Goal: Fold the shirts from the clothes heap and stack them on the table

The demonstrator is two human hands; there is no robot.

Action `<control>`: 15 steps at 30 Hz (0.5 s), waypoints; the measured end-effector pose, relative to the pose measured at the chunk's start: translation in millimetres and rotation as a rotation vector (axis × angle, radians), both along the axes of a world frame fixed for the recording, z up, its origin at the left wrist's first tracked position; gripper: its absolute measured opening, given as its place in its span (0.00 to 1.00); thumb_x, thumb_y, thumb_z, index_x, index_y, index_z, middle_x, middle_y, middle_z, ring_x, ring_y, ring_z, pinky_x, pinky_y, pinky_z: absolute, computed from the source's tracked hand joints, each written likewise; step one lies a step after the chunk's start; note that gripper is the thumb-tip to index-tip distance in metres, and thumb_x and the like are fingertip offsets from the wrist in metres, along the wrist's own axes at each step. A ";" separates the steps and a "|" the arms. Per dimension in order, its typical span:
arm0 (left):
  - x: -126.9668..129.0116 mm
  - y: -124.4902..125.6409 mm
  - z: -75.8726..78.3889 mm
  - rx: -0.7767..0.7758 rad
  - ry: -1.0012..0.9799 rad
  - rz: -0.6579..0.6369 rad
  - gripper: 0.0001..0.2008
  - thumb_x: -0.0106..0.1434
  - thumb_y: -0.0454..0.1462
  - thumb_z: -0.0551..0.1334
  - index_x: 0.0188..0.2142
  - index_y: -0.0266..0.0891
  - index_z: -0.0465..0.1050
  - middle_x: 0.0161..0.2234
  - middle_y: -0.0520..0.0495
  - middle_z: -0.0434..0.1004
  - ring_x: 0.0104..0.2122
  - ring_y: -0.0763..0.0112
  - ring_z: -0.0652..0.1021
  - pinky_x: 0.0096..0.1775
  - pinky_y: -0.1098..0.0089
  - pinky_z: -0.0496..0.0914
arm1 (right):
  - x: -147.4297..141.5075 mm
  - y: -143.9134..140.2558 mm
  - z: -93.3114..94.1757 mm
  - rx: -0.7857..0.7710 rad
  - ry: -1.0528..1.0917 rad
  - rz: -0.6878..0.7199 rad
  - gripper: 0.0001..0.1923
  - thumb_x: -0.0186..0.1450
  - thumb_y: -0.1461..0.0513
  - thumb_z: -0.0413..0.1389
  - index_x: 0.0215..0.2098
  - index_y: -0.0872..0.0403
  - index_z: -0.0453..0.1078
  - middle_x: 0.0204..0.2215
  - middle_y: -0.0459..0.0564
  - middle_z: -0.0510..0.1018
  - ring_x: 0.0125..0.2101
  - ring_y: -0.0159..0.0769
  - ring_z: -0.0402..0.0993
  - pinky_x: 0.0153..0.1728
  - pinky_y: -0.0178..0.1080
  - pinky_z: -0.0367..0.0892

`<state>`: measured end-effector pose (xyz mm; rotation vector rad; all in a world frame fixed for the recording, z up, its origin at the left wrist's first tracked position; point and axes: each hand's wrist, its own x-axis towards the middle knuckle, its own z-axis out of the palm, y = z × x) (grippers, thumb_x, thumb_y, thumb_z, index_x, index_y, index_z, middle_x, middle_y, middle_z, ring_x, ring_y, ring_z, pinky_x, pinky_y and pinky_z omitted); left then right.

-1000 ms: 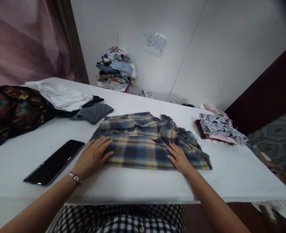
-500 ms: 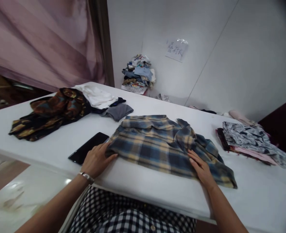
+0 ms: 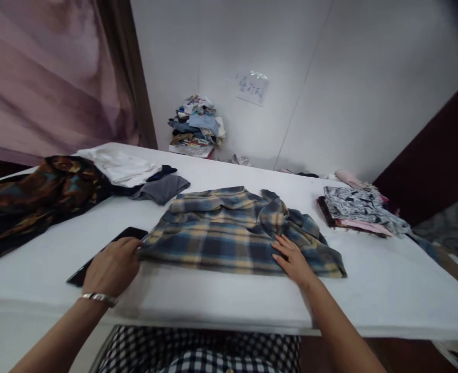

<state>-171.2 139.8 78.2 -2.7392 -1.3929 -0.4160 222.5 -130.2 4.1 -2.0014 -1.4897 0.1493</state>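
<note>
Now plaid shirt (image 3: 229, 235) lying crosswise, collar away, left hand (image 3: 110, 267) fingers together, right hand (image 3: 293, 259) fingers spread.

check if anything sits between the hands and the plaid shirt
Nothing visible does. The right hand lies flat on the plaid shirt; the left hand meets its left edge, partly covering a phone.

Soft plaid cloth shirt (image 3: 229, 235), glossy black phone (image 3: 97, 256), matt white table (image 3: 387, 290)

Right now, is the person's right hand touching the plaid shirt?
Touching. The head view shows the right hand lying flat on the plaid shirt, its fingers pressed onto the cloth.
</note>
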 end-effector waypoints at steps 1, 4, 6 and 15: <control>5.7 -0.7 -1.6 0.057 -0.061 -0.065 0.20 0.58 0.34 0.48 0.42 0.34 0.74 0.45 0.37 0.76 0.44 0.53 0.76 0.47 0.54 0.69 | -0.7 0.7 0.6 -0.007 -0.016 0.003 0.20 0.64 0.54 0.54 0.52 0.50 0.72 0.59 0.54 0.66 0.63 0.49 0.54 0.60 0.58 0.51; 30.0 -7.4 -12.5 0.100 -0.137 -0.311 0.22 0.61 0.40 0.49 0.49 0.34 0.72 0.54 0.38 0.71 0.55 0.56 0.69 0.57 0.56 0.62 | -2.2 1.6 2.1 0.014 -0.027 0.005 0.19 0.64 0.55 0.54 0.51 0.50 0.73 0.59 0.54 0.67 0.62 0.49 0.55 0.60 0.57 0.53; 45.6 -11.3 -25.8 0.019 -0.051 -0.367 0.25 0.61 0.46 0.51 0.53 0.38 0.70 0.59 0.40 0.67 0.60 0.55 0.65 0.59 0.53 0.59 | -2.6 0.7 3.5 0.086 -0.019 -0.007 0.17 0.64 0.56 0.54 0.49 0.50 0.74 0.57 0.54 0.69 0.61 0.48 0.57 0.58 0.56 0.56; 77.6 6.9 -41.9 -0.134 0.060 -0.289 0.25 0.60 0.49 0.53 0.50 0.39 0.73 0.57 0.36 0.69 0.59 0.48 0.66 0.56 0.44 0.61 | 6.1 -7.1 10.1 0.126 -0.097 -0.330 0.12 0.62 0.65 0.50 0.37 0.53 0.76 0.35 0.52 0.79 0.39 0.42 0.72 0.45 0.44 0.65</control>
